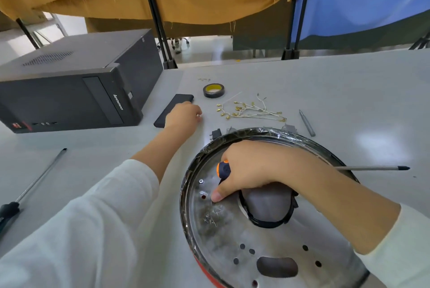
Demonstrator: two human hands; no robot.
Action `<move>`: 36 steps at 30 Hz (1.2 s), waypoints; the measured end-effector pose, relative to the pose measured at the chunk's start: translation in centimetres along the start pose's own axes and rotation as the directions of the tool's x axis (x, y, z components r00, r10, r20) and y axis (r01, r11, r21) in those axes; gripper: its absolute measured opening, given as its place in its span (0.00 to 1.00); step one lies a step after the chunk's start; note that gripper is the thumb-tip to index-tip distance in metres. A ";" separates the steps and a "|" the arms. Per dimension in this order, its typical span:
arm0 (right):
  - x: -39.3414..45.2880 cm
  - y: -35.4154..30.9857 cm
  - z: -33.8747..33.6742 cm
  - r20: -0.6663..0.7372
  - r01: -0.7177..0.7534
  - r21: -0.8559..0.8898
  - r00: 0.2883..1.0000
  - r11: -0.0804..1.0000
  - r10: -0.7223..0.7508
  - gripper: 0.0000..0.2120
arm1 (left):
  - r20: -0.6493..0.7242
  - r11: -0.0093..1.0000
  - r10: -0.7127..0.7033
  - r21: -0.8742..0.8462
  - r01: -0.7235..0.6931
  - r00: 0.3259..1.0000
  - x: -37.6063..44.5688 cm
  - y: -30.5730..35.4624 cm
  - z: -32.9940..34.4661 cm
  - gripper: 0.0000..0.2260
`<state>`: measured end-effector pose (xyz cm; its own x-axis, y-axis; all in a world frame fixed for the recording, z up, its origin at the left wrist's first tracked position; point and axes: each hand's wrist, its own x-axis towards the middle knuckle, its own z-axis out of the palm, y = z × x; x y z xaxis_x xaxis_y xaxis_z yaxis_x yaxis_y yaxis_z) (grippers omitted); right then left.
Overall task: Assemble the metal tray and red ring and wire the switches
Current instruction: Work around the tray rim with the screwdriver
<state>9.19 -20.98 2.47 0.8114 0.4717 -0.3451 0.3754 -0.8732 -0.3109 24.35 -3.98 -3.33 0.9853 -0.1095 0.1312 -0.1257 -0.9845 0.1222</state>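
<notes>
A round metal tray (232, 236) with several holes lies at the lower right, seated in a red ring (209, 275) whose edge shows at the bottom. My right hand (251, 169) rests on the tray, shut on an orange and black screwdriver (223, 169) whose shaft points right; the thumb presses beside a hole. One screw (201, 181) sits in the tray near the rim. My left hand (183, 115) reaches out past the tray, fingers curled on the table beside a black phone (172, 110). Small switches (215, 134) lie just behind the tray. White wires with brass terminals (249, 110) lie farther back.
A black computer case (69, 92) lies at the left. A roll of black tape (213, 90) is behind the wires. A long screwdriver (35, 185) lies at the left edge, and a metal bit (307, 123) to the right of the wires. Fabric screens hang behind.
</notes>
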 end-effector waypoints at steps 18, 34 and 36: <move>-4.6 -1.5 -2.5 -0.521 0.118 -0.034 0.845 0.992 -0.118 0.11 | -0.173 0.293 -0.051 -0.944 -0.151 0.984 -18.0 2.6 -8.1 0.02; -7.4 -3.8 0.1 -0.583 0.270 -0.236 0.729 0.934 -0.358 0.07 | -0.097 0.189 -0.017 -0.978 -0.093 0.995 -22.4 2.3 -5.1 0.05; -7.4 -3.7 0.3 -0.575 0.266 -0.241 0.736 0.933 -0.358 0.08 | -0.100 0.192 -0.006 -0.977 -0.097 0.995 -22.4 2.4 -4.8 0.06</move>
<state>1.68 -21.17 5.96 0.7198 0.5894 0.3667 0.6744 -0.7188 -0.1685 1.46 -3.22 -1.27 0.9695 -0.0895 0.2281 -0.2327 -0.0452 0.9715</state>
